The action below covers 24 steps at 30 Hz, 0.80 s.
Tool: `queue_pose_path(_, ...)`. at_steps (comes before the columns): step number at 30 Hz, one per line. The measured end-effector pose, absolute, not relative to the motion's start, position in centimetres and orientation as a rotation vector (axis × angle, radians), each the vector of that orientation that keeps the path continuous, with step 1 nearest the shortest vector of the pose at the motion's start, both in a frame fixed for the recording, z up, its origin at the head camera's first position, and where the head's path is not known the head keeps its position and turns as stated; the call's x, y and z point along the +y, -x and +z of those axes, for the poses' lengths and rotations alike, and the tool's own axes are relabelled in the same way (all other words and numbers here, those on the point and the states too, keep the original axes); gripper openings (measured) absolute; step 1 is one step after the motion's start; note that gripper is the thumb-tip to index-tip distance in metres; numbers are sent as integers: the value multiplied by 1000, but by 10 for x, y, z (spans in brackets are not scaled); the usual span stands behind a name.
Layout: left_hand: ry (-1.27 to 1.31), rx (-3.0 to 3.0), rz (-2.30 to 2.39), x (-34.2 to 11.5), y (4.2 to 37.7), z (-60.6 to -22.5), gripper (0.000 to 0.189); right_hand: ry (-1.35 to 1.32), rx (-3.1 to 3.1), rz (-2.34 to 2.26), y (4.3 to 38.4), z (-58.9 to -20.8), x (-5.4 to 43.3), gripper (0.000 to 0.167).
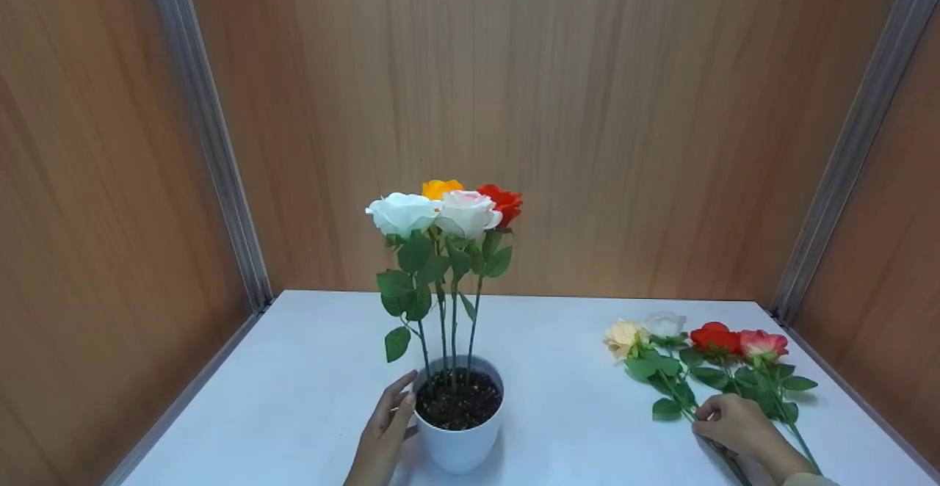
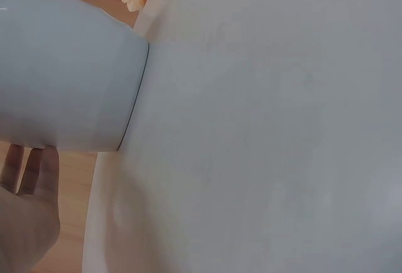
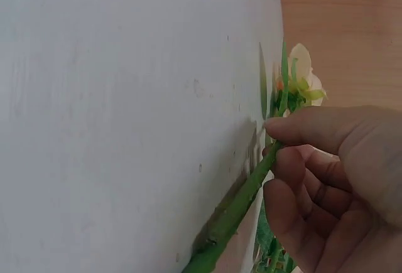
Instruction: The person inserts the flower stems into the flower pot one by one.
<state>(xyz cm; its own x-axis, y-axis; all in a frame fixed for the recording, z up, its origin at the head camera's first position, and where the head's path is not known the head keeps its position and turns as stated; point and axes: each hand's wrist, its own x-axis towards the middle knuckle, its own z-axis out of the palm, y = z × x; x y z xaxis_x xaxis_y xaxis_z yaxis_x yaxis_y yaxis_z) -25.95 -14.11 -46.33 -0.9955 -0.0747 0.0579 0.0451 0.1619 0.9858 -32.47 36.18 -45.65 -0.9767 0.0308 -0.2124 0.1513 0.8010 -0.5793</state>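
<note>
A white flowerpot (image 1: 459,445) full of dark soil (image 1: 457,401) stands on the table. Planted upright in it are two whitish roses (image 1: 402,214), an orange rose (image 1: 440,189) and a red rose (image 1: 502,203). My left hand (image 1: 385,427) rests its fairly straight fingers against the pot's left side; the left wrist view shows the fingertips (image 2: 47,157) on its wall. At the right, my right hand (image 1: 738,427) pinches a green rose stem (image 3: 232,216) between thumb and index finger. A cream rose (image 1: 624,338) lies beyond that hand, its leaves beside the stem.
Beside the cream rose lie a white rose (image 1: 665,324), a red rose (image 1: 715,338) and a pink rose (image 1: 762,344), stems pointing toward the front. Wooden panels (image 1: 514,104) enclose the white table (image 1: 294,383) at the back and both sides, with metal posts (image 1: 213,133) at the corners.
</note>
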Motion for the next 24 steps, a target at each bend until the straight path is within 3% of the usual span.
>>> queue_pose_path(24, -84, -2344, -1961, -140, 259, -462, 77, -25, 2964, -946, 315, -432, 335, 18)
